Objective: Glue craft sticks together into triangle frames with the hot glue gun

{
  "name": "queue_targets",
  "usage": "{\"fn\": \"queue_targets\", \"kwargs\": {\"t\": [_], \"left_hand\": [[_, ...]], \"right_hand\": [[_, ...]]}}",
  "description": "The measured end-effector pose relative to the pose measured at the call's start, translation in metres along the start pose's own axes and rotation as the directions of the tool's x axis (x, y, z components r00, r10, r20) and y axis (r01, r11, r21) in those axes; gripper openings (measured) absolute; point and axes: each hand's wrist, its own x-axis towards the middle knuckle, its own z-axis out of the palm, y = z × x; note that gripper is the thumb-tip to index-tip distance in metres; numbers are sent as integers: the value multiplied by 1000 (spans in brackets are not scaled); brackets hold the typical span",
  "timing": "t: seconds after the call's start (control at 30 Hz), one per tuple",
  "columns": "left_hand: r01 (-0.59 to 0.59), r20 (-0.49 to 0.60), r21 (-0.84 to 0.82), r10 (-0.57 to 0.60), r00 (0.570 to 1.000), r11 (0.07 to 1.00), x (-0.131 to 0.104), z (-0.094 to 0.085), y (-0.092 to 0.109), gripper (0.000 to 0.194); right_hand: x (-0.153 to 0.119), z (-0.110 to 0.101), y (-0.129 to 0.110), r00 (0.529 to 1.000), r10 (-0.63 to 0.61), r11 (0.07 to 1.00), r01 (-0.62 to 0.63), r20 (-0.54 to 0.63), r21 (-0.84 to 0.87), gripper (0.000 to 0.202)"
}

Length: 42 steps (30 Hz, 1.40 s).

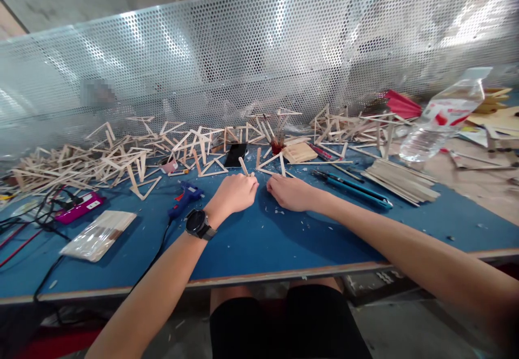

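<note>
Note pale, narrow, straight wooden stick (243, 166), tilted left, clamped in left hand (239, 192). Observe right hand (288, 192) curled into fist; cannot tell contents.

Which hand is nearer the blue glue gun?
Left. The left hand is just to the right of the blue glue gun; the right hand is farther right, beyond the left hand.

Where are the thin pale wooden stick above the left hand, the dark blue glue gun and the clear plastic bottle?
Thin pale wooden stick (243, 166): head view, on its exposed length.
Dark blue glue gun (190, 192): head view, on its body.
Clear plastic bottle (445, 113): head view, on its label.
</note>
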Motion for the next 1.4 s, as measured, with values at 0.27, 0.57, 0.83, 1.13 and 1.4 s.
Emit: {"fn": "queue_targets", "kwargs": {"t": [0.27, 0.57, 0.83, 1.13, 1.4], "left_hand": [[18, 24, -78, -16, 1000, 997, 2, 8, 0, 33], [-33, -21, -130, 30, 999, 991, 2, 5, 0, 42], [-64, -43, -165, 58, 997, 984, 3, 5, -3, 28], [-55, -129, -234, 25, 991, 971, 0, -2, -7, 30], [-63, -155, -284, 19, 988, 957, 1, -3, -8, 28]], "right_hand": [[-1, -16, -4, 997, 60, 994, -65, 58, 86, 17], [-3, -21, 0, 999, 33, 962, -32, 4, 272, 19], [-4, -28, 3, 998, -11, 908, 35, -61, 417, 19], [-5, -31, 6, 997, 13, 912, 19, -73, 409, 14], [-5, -35, 1, 998, 7, 903, 24, -70, 428, 16]]}}
